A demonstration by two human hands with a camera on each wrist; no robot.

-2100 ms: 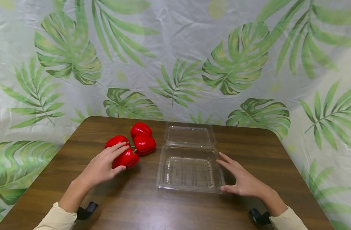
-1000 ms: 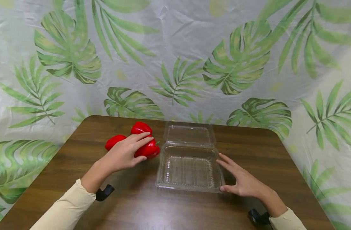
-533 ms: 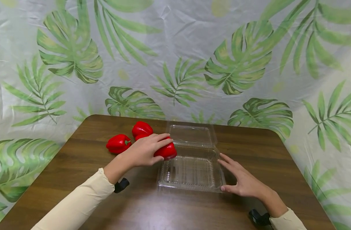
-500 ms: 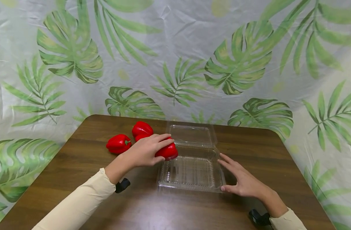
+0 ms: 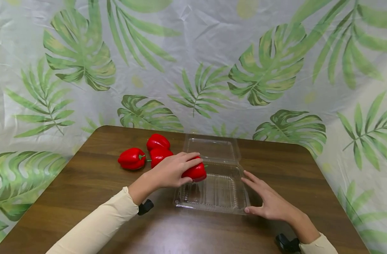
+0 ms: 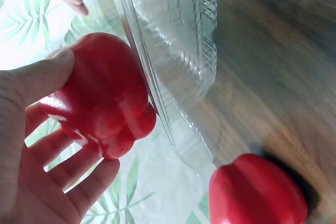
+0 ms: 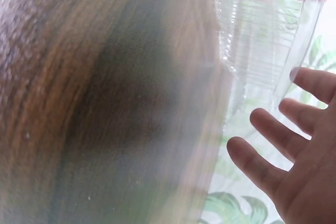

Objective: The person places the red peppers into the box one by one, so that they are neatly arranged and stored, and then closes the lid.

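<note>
My left hand [image 5: 174, 171] grips a red bell pepper [image 5: 195, 172] above the left side of a clear plastic clamshell container [image 5: 223, 199]. In the left wrist view, the thumb lies on one side of the pepper [image 6: 102, 90] and the fingers spread under the other. The pepper's lobed end overlaps the container's rim [image 6: 144, 56] there. My right hand [image 5: 272, 203] is at the container's right side, thumb at the front corner and fingers extended along the edge. Its fingers look spread and straight in the right wrist view, with a fingertip right at the rim [image 7: 302, 59].
Three more red bell peppers lie on the wooden table [image 5: 95, 176] left of the container: one at the left [image 5: 131, 158], one at the back [image 5: 158, 141], one partly behind my left hand [image 5: 160, 155]. The container's lid [image 5: 212, 148] lies folded back. A leaf-patterned sheet [image 5: 206, 70] hangs behind the table.
My left hand has taken a pepper from the group and carried it rightward over the container's left part. My right hand has stayed at the container's right edge.
</note>
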